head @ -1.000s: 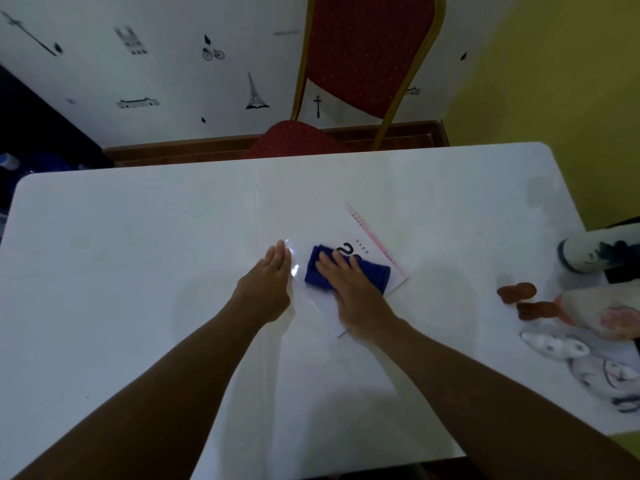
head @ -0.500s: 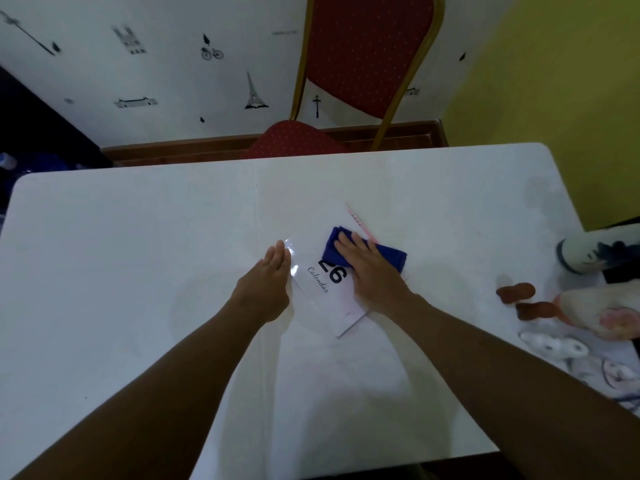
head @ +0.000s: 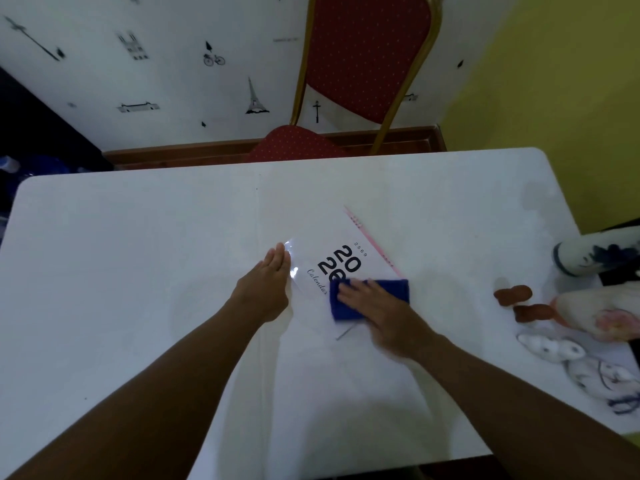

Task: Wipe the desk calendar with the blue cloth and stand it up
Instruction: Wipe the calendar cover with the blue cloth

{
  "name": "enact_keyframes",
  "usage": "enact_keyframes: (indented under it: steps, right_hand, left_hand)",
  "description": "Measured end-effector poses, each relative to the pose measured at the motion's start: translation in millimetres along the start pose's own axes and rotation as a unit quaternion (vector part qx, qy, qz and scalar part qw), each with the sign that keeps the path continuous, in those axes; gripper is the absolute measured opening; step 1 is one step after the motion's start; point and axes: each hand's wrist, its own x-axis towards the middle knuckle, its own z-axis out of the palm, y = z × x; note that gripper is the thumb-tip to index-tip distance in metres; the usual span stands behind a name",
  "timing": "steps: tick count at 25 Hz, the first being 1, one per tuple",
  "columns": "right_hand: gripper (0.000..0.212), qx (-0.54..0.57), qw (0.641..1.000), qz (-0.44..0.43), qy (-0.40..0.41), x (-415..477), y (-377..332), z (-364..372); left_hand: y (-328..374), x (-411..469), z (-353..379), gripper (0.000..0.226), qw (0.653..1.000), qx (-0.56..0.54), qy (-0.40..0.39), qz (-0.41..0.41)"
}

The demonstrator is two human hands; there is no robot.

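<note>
The white desk calendar (head: 337,237) lies flat and turned at an angle near the middle of the white table (head: 138,271), its black year digits and pink spiral edge showing. My left hand (head: 268,282) rests flat with fingers together on the calendar's left corner, pinning it down. My right hand (head: 377,306) presses flat on the folded blue cloth (head: 394,287), which covers the calendar's near right part and hides the last digit. The right hand is motion-blurred.
A red chair (head: 367,57) with a gold frame stands behind the far table edge. At the right edge lie ceramic figurines (head: 595,313), two brown pieces (head: 512,294), a blue-and-white vase (head: 595,251) and a small white animal figure (head: 550,348).
My right hand slid the blue cloth from the calendar's upper right down toward me, uncovering the year digits. My left hand stayed on the left corner.
</note>
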Motion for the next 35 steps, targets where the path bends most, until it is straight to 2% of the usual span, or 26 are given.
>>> enact_keyframes:
  steps: [4, 6, 10, 13, 15, 18, 22, 26, 29, 33, 35]
  right_hand:
    - [0.069, -0.002, 0.991, 0.131, 0.034, 43.1, 4.9, -4.7]
    - [0.070, 0.012, 0.988, 0.150, 0.045, 47.0, -10.6, 7.7]
    - [0.068, 0.021, 0.999, 0.026, 0.016, 4.0, -39.4, 31.3]
    - [0.066, -0.007, 0.997, -0.060, -0.040, -15.2, -25.4, 17.3]
    - [0.069, -0.033, 0.994, -0.082, -0.069, -8.5, -5.9, -0.4]
    - [0.074, -0.047, 0.997, -0.015, -0.065, 29.5, 13.6, -21.3]
    - [0.073, -0.010, 0.997, 0.077, -0.026, 104.1, 19.8, -20.8]
    - [0.076, -0.016, 0.994, 0.105, 0.004, 116.9, 9.2, -0.8]
    - [0.073, -0.003, 0.999, 0.038, 0.012, 71.4, -11.2, 14.0]
    - [0.071, -0.005, 0.997, -0.063, -0.051, 24.0, -12.4, 10.3]
    - [0.070, -0.018, 0.994, -0.083, -0.067, 28.9, 1.4, -1.6]
  left_hand:
    - [0.8, -0.1, 1.6, 0.074, 1.000, -0.004, 0.004, -0.001]
    - [1.3, -0.6, 1.7, 0.075, 1.000, -0.002, 0.000, -0.002]
    - [2.5, -0.8, 0.2, 0.078, 1.000, 0.002, -0.001, -0.009]
    - [1.6, -0.9, 0.2, 0.079, 1.000, -0.005, -0.002, -0.007]
    - [0.0, -1.2, 1.5, 0.078, 1.000, -0.014, 0.001, -0.005]
    - [-2.7, -1.5, 5.8, 0.079, 0.999, -0.039, 0.008, 0.001]
    - [-6.4, -1.6, 10.4, 0.082, 0.998, -0.063, 0.009, 0.022]
    - [-10.1, -4.0, 12.8, 0.083, 0.997, -0.065, 0.013, 0.049]
    - [-12.6, -4.6, 13.9, 0.080, 0.996, -0.066, 0.018, 0.057]
    - [-11.8, -4.1, 11.6, 0.083, 0.996, -0.070, 0.016, 0.047]
    - [-11.2, -4.0, 10.8, 0.083, 0.996, -0.070, 0.015, 0.044]
